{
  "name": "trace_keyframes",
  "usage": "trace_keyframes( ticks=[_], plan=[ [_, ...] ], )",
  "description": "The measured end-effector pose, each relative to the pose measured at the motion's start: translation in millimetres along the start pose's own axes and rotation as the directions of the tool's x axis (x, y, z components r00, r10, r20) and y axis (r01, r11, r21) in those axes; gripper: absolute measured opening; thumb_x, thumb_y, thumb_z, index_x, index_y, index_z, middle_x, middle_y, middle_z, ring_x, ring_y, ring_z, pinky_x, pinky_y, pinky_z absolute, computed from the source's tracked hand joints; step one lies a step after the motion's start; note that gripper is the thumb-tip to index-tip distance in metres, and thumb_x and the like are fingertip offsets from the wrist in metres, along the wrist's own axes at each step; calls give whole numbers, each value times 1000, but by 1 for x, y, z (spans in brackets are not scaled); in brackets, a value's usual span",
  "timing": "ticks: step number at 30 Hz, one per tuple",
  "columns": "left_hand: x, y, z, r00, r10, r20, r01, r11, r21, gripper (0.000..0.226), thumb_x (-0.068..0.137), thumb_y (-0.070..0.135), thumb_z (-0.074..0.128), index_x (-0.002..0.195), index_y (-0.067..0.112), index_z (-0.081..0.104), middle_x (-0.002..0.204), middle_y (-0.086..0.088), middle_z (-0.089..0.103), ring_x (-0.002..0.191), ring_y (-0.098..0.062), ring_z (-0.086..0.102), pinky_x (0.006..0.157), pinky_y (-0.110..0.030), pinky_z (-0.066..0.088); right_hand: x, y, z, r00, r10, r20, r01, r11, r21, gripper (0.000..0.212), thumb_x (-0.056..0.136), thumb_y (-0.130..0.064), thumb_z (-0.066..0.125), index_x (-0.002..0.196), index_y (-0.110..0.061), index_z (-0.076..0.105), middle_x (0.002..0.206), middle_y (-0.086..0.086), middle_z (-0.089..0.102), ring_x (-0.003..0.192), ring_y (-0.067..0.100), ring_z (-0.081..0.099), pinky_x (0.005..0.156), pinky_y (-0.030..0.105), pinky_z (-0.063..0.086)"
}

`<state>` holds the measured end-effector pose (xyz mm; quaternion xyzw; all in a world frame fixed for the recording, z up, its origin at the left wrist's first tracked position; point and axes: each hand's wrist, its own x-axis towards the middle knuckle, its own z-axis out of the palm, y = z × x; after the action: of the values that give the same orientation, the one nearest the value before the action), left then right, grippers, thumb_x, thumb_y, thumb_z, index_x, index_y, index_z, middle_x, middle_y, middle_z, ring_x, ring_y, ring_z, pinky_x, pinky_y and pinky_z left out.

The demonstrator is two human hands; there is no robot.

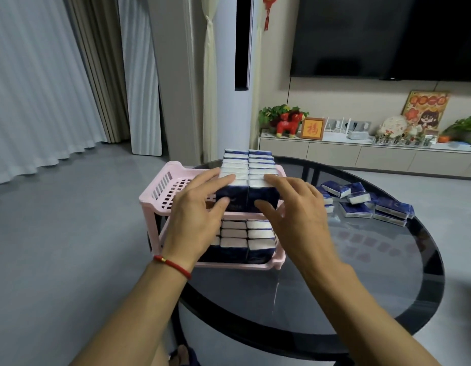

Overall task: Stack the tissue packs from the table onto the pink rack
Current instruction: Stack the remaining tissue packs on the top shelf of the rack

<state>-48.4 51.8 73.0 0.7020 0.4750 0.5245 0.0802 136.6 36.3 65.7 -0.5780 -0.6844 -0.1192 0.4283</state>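
Glass table (361,273), pink rack (160,191) under both hands.
Left hand (194,215) and right hand (295,212), slightly apart, press stacked tissue packs (248,167); loose packs (366,204) lie rightward.

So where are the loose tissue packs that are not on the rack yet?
In the head view, the loose packs lie in a heap on the round glass table, to the right of the pink rack and beyond the right hand.

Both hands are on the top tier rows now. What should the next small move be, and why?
Probably lift the right hand off and reach right for one of the loose tissue packs on the glass table. The two rows on the pink rack top tier look snug and even, the left hand can steady them, and several packs lie unstacked.
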Motion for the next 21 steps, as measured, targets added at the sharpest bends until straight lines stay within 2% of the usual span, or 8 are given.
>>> trace_keyframes(
  ticks=[3,5,8,10,14,17,19,21],
  plan=[
    [7,-4,-5,997,-31,64,35,998,-50,49,86,5,78,128,29,71,139,11,61,125,0,56,113,-29,45,3,-4,0,1000,20,-5,-19,999,43,43,83,-18,84,123,-14,69,116,11,72,96,35,65,88,43,46],
    [9,-5,-6,996,-25,88,30,998,-52,50,85,5,79,127,29,72,136,14,61,124,-8,61,110,-38,50,5,-5,-2,1000,22,-2,-22,998,54,42,83,-14,84,122,-13,70,117,12,72,93,35,63,82,37,37],
    [6,-6,-5,997,22,73,-22,1000,-3,48,85,3,78,126,28,72,131,18,58,122,-4,57,111,-30,48,2,-5,-4,999,29,37,-31,997,65,45,87,-14,79,130,-15,67,125,10,69,102,34,60,86,34,31],
    [3,-6,-1,997,54,51,-55,998,29,47,87,3,76,126,28,70,134,14,58,123,-3,53,109,-23,45,1,-3,-3,997,46,66,-52,995,91,46,90,-14,77,135,-16,64,129,7,67,108,32,59,89,32,28],
    [-6,-4,6,997,71,27,-73,994,78,49,91,7,71,133,30,62,145,8,56,132,-14,53,109,-34,49,0,0,-3,996,46,75,-55,991,119,49,91,-17,77,137,-21,62,133,3,64,115,27,57,95,31,31],
    [-10,-3,8,998,69,11,-69,995,79,56,91,6,70,141,28,56,147,5,55,135,-10,47,113,-30,41,-4,4,-3,994,30,102,-44,990,134,60,92,-26,75,147,-24,50,145,1,53,128,23,49,107,35,37],
    [-12,-1,8,999,43,-2,-43,998,48,61,91,5,70,145,27,53,146,4,55,133,-8,48,111,-21,40,-7,7,-5,996,29,79,-41,987,157,65,93,-31,71,150,-23,43,149,0,46,134,19,45,111,36,39],
    [-14,1,8,999,34,-9,-33,999,38,62,90,4,70,146,23,52,144,3,56,131,-9,49,107,-4,33,-10,13,-12,998,47,36,-53,980,192,60,96,-34,65,150,-21,42,146,-2,44,133,16,44,111,34,39]
  ],
)
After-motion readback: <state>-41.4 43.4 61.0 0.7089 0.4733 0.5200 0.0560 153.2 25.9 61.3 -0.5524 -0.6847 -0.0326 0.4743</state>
